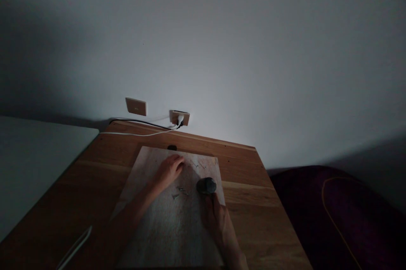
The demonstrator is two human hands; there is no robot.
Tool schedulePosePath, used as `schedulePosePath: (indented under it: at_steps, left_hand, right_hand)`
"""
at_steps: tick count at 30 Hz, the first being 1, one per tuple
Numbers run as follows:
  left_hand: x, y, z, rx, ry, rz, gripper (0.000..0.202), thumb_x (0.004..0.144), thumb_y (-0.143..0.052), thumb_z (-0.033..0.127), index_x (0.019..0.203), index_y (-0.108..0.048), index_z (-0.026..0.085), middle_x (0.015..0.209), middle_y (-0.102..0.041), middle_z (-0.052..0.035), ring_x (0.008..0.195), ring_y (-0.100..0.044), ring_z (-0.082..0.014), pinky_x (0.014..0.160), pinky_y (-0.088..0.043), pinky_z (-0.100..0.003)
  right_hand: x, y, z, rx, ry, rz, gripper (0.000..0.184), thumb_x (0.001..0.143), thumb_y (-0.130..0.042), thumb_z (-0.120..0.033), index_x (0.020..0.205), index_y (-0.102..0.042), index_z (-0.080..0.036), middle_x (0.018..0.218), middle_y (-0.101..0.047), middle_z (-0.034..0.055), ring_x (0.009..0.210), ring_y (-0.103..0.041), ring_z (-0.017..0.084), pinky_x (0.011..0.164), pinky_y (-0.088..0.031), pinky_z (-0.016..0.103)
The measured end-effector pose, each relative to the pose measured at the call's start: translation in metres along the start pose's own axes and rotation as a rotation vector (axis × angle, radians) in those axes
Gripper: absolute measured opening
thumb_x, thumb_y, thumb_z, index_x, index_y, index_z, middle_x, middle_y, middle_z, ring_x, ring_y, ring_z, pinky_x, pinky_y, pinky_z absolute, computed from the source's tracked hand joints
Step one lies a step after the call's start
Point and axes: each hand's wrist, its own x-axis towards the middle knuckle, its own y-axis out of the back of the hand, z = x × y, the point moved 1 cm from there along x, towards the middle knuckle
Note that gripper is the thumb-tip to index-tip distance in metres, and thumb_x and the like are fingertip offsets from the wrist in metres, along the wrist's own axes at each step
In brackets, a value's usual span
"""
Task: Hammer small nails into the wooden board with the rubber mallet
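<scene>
Fingers of the right hand [220, 218] wrap a dark-headed hammer [206, 185] by its mostly hidden handle; its head juts just beyond them, seemingly to leave it free to swing. Fingers of the left hand [169, 169] curl together; whether they pinch anything, I cannot tell. Small nail-like pieces [181, 191] lie just nearer than the left fingers, others to their right, probably for easy reach. Beneath, a pale board [171, 236] perhaps shields the wooden table [260, 215]. The board's right edge passes just beside the right fingers; broad surface gives room nearer.
</scene>
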Motion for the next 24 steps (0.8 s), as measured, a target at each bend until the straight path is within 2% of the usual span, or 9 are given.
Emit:
schedulePosePath:
  at_steps: [5,10,13,16,21,24]
  left_hand:
    - [0.001,-0.001,-0.002,-0.059,-0.011,-0.003,0.021,0.089,-0.064,0.003,0.094,-0.069,0.023,0.095,-0.07,-0.0037,0.093,-0.068,-0.0215,0.086,-0.053,-0.032]
    - [0.003,-0.004,-0.007,-0.151,0.055,0.028,0.024,0.088,-0.063,0.002,0.099,-0.069,0.022,0.098,-0.073,-0.0035,0.091,-0.07,-0.0196,0.085,-0.054,-0.031]
    - [0.004,-0.004,-0.01,-0.179,0.083,0.041,0.018,0.088,-0.064,0.004,0.094,-0.068,0.021,0.095,-0.072,-0.0038,0.09,-0.07,-0.0201,0.084,-0.055,-0.031]
    - [0.006,-0.004,-0.011,-0.212,0.096,0.046,0.015,0.087,-0.067,0.006,0.088,-0.067,0.021,0.091,-0.07,-0.0033,0.088,-0.069,-0.02,0.083,-0.054,-0.031]
    - [0.007,-0.005,-0.011,-0.261,0.108,0.064,0.013,0.086,-0.069,0.008,0.088,-0.068,0.021,0.089,-0.07,-0.0024,0.084,-0.068,-0.0193,0.079,-0.053,-0.03]
    - [0.007,-0.004,-0.01,-0.248,0.1,0.053,0.015,0.085,-0.069,0.006,0.088,-0.071,0.021,0.09,-0.07,-0.0027,0.085,-0.068,-0.0192,0.08,-0.054,-0.03]
  right_hand:
    - [-0.003,-0.003,-0.001,-0.084,0.01,0.032,0.067,0.1,-0.035,0.002,0.164,-0.035,-0.019,0.12,-0.075,0.0211,0.069,-0.065,0.023,0.058,-0.058,0.033]
    - [0.0,-0.001,-0.002,-0.038,-0.002,0.012,0.062,0.103,-0.034,-0.003,0.163,-0.038,-0.02,0.123,-0.074,0.0207,0.065,-0.062,0.022,0.055,-0.057,0.031]
    - [0.004,-0.001,-0.001,-0.034,0.011,0.047,0.06,0.105,-0.034,-0.004,0.164,-0.035,-0.017,0.117,-0.075,0.022,0.061,-0.06,0.021,0.052,-0.056,0.03]
    - [0.004,-0.003,-0.001,-0.053,0.036,0.058,0.061,0.105,-0.034,-0.004,0.165,-0.031,-0.015,0.118,-0.074,0.0235,0.068,-0.064,0.023,0.056,-0.059,0.032]
    - [-0.004,-0.003,0.0,0.027,-0.028,0.032,0.05,0.105,-0.042,-0.012,0.155,-0.047,-0.017,0.121,-0.073,0.0232,0.069,-0.067,0.023,0.057,-0.06,0.032]
    - [-0.004,-0.001,-0.002,-0.012,-0.023,0.023,0.05,0.104,-0.043,-0.009,0.152,-0.052,-0.018,0.125,-0.071,0.0241,0.074,-0.068,0.024,0.061,-0.062,0.035]
